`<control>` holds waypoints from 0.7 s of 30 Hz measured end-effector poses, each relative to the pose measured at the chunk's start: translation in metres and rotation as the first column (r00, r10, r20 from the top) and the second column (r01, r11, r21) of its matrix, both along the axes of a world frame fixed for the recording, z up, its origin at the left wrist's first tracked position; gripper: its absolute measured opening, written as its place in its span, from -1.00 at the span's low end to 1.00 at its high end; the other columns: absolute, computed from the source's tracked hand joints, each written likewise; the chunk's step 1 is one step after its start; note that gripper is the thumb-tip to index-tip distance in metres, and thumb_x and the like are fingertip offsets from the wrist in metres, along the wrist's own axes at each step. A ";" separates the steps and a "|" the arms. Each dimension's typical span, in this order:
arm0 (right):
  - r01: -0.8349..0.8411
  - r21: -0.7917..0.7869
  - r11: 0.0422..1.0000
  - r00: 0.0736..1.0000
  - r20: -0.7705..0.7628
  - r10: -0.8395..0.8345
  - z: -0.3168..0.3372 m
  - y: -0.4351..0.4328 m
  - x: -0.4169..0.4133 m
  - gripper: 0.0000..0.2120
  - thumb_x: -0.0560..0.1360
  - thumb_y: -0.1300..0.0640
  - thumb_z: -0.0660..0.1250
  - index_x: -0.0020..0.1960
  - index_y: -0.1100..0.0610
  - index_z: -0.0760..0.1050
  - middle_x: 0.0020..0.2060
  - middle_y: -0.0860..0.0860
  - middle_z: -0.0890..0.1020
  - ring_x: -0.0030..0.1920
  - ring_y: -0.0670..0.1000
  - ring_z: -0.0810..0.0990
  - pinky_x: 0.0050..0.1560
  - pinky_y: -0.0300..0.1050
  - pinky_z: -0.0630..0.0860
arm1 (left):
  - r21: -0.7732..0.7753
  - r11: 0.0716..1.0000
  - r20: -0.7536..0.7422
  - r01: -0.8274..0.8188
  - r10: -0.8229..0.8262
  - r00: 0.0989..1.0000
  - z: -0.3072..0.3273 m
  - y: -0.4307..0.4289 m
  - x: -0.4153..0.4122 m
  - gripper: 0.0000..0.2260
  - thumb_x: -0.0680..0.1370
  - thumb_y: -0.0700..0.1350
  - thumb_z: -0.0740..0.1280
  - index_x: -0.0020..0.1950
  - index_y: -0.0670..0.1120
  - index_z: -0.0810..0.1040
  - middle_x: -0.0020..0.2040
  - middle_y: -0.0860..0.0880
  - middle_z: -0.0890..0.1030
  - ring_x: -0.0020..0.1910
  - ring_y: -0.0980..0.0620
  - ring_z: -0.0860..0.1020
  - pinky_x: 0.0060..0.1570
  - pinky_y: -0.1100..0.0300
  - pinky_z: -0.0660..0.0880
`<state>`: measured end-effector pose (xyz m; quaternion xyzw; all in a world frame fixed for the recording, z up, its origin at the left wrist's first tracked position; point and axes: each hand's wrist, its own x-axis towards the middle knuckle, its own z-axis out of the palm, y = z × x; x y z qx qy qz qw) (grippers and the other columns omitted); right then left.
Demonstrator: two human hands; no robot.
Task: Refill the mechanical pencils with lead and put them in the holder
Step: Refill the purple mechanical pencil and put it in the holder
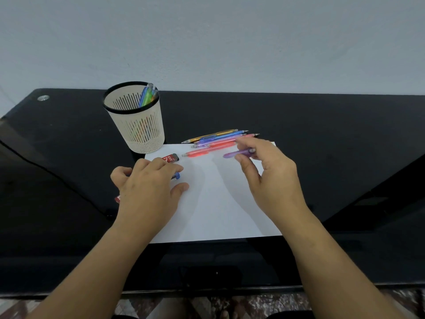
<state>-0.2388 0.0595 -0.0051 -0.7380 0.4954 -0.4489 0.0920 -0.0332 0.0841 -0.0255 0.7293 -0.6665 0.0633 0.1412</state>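
A cream slotted holder (135, 120) with a black rim stands at the back left of the black table; a few blue and green pencils (147, 95) lean inside it. Several coloured mechanical pencils (218, 137) lie in a bunch at the far edge of a white sheet (213, 203), with a red pencil (202, 153) a little apart. My right hand (269, 178) pinches a purple pencil (239, 153) above the sheet. My left hand (147, 187) lies spread over the sheet's left edge, covering a lead tube with a blue cap (176, 175). A red lead case (170, 158) lies just beyond its fingers.
The glossy black table (322, 125) meets a pale wall at the back. A metal stud (43, 97) sits in the far left corner. Something red (117, 199) peeks out under my left hand. The table's front edge is near my forearms, with patterned floor below.
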 end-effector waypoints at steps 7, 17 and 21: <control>0.031 0.034 0.999 0.997 0.070 -0.034 0.016 0.004 0.010 -0.54 0.53 0.15 0.34 0.33 -0.04 0.22 -0.11 -0.22 0.46 -0.23 -0.32 0.51 -0.20 -0.57 0.43 | -0.008 1.000 -0.001 0.006 -0.006 1.000 0.000 0.001 -0.003 -0.69 0.51 0.15 0.33 0.24 0.17 0.54 0.19 0.15 0.55 0.20 0.06 0.42 0.13 0.00 0.09; 0.096 0.125 0.987 0.992 0.065 -0.105 0.039 -0.008 0.026 -0.55 0.51 0.01 0.35 0.34 0.07 0.32 -0.14 -0.04 0.64 -0.16 -0.08 0.63 -0.13 -0.19 0.61 | -0.022 0.995 -0.033 0.093 -0.093 0.995 -0.002 0.000 -0.007 -0.74 0.46 0.10 0.41 0.13 0.13 0.60 0.13 0.10 0.61 0.14 0.03 0.51 0.09 0.00 0.13; 0.138 0.159 0.978 0.984 0.090 -0.153 0.042 -0.012 0.028 -0.55 0.47 -0.01 0.40 0.30 0.04 0.36 -0.22 -0.06 0.62 -0.21 -0.10 0.63 -0.14 -0.19 0.61 | -0.025 0.994 -0.038 0.110 -0.111 0.993 -0.003 -0.001 -0.006 -0.76 0.46 0.09 0.41 0.11 0.14 0.61 0.12 0.11 0.62 0.14 0.04 0.52 0.10 -0.03 0.15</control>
